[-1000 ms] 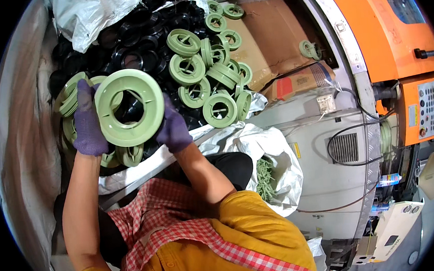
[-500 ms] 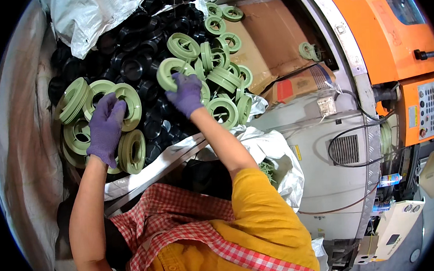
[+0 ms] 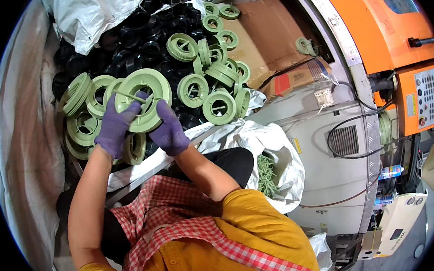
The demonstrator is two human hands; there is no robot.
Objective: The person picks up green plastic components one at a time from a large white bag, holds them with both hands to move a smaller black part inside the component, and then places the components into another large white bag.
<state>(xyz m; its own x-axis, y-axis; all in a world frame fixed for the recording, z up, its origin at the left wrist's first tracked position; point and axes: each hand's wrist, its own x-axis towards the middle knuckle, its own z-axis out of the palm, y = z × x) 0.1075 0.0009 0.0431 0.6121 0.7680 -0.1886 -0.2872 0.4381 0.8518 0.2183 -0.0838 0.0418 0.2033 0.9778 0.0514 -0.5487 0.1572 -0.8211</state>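
A white sack (image 3: 83,24) is holding a heap of black parts (image 3: 123,59), and green rings (image 3: 193,91) are lying on that heap to the left and right, some flat, others tilted. Beside it, brown cardboard (image 3: 270,30) is bearing more green rings at its left and right edges. A smaller white bag (image 3: 293,180) is holding thin green scraps (image 3: 267,177) in its open mouth.

Green rings (image 3: 77,94) crowd the held ring's (image 3: 160,89) left, while a narrow gap over black parts (image 3: 173,72) opens rightward.
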